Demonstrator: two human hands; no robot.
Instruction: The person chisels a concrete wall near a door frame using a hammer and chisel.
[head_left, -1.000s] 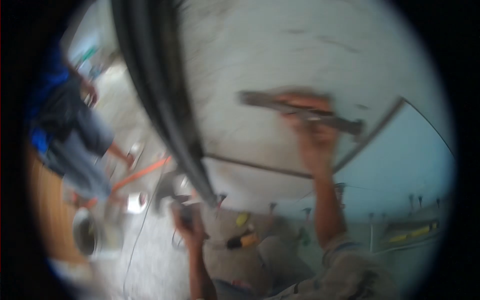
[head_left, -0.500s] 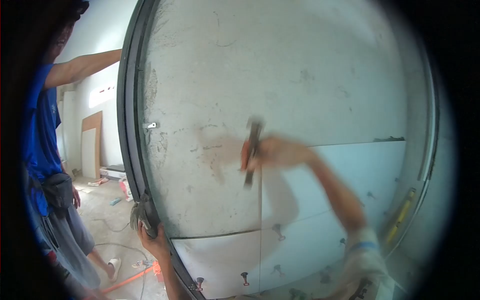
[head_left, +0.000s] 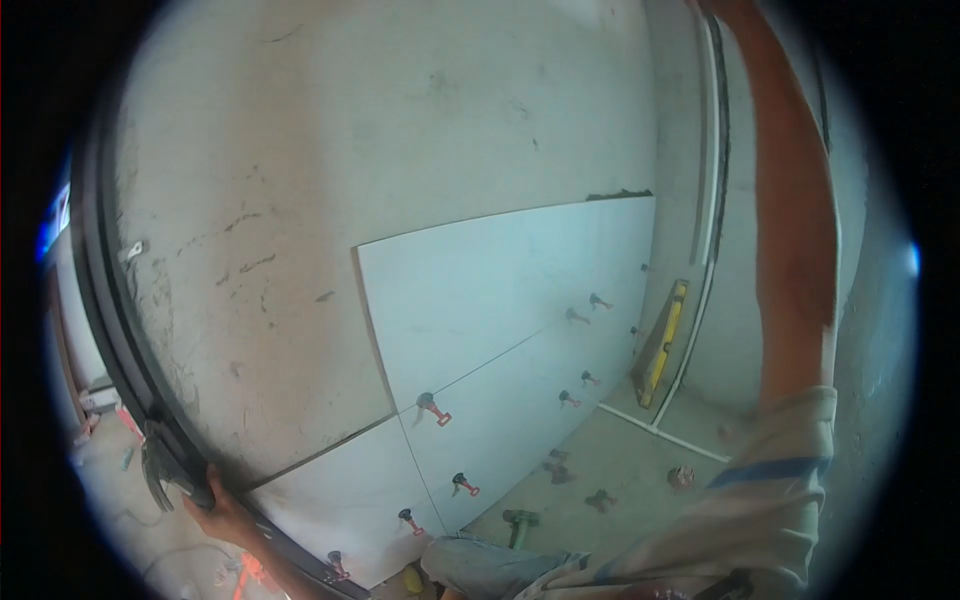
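Observation:
At the lower left, my left hand [head_left: 212, 512] is closed at the edge of the dark upright frame [head_left: 118, 290]. Its fingers are around a dark, rounded object [head_left: 165, 465] with a curved part, which I cannot make out. My right arm reaches up along the right side, and only a piece of my right hand [head_left: 728, 8] shows at the top edge. Its fingers are out of view, so whatever it may hold is hidden. Large white tiles [head_left: 500, 290] cover the lower part of the bare wall [head_left: 400, 120]. Several red-handled clips [head_left: 435, 408] stick out along the tile joints.
A yellow spirit level [head_left: 665, 345] leans in the corner at right, near a white pipe [head_left: 712, 200]. A mallet with a green handle [head_left: 518, 525] lies on the floor [head_left: 640, 480] by the tiles. Orange material [head_left: 252, 572] is at lower left.
My view has swung right and down. The right hand, earlier blurred before the wall with a long tool, has risen to the top edge. The co-worker in blue has almost left view.

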